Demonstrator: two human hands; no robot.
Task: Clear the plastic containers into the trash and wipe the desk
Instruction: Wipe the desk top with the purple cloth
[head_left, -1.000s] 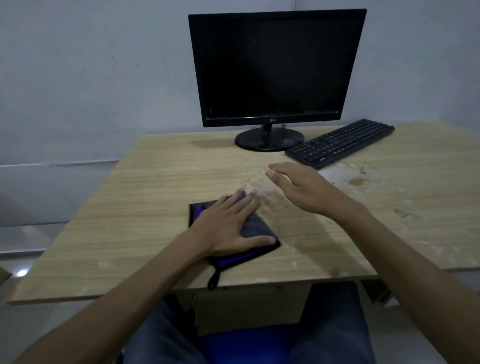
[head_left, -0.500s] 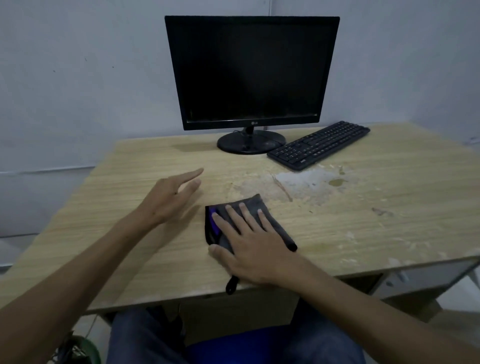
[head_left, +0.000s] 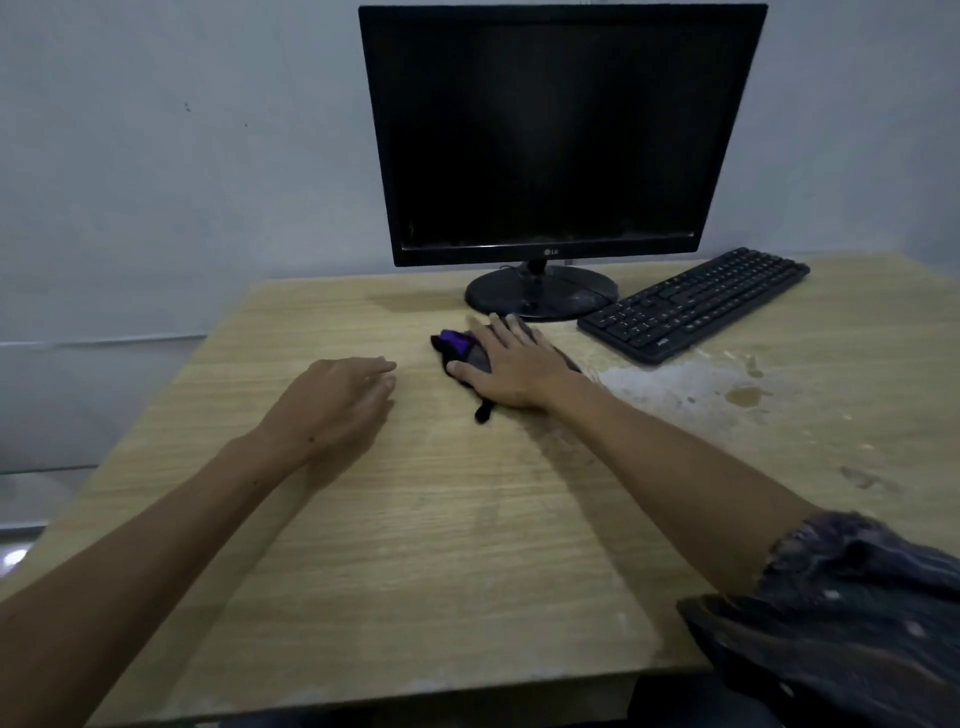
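A dark grey cloth (head_left: 457, 353) with a purple patch lies bunched on the wooden desk (head_left: 467, 519), just in front of the monitor's foot. My right hand (head_left: 511, 366) presses flat on it with straight, spread fingers. My left hand (head_left: 335, 402) hovers over or rests on the bare wood to the left of the cloth, fingers relaxed and holding nothing. A pale stain (head_left: 670, 384) with a small brownish puddle (head_left: 745, 396) marks the desk to the right of my right wrist. No plastic containers are in view.
A black monitor (head_left: 556, 135) stands at the back on a round foot (head_left: 543, 296). A black keyboard (head_left: 693, 304) lies slanted at the back right. The wall runs close behind the desk.
My right hand has taken over the cloth from my left and pushed it away from me, from the desk's front edge to near the monitor's foot. My left hand moved off to the left.
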